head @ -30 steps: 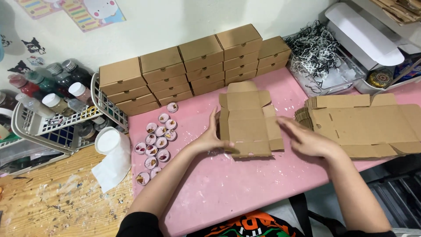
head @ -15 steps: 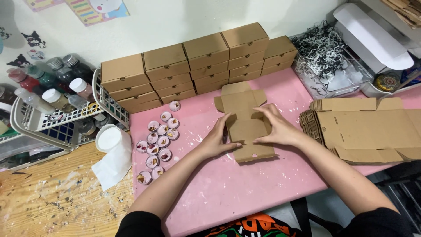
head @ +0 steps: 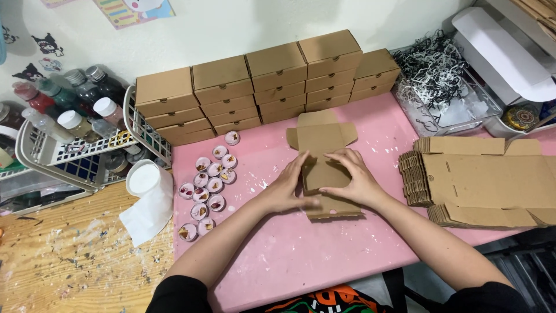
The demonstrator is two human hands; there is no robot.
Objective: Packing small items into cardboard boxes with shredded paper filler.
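Box blank (head: 324, 174): matt brown cardboard. Desk (head: 278, 255): smooth pink, paint-flecked; left edge bare wood (head: 69, 261), rough, spattered. Basket (head: 63, 159): white plastic. Roll (head: 147, 191): white paper.

Box wall (head: 272, 87) behind; pink mat (head: 278, 255) open.
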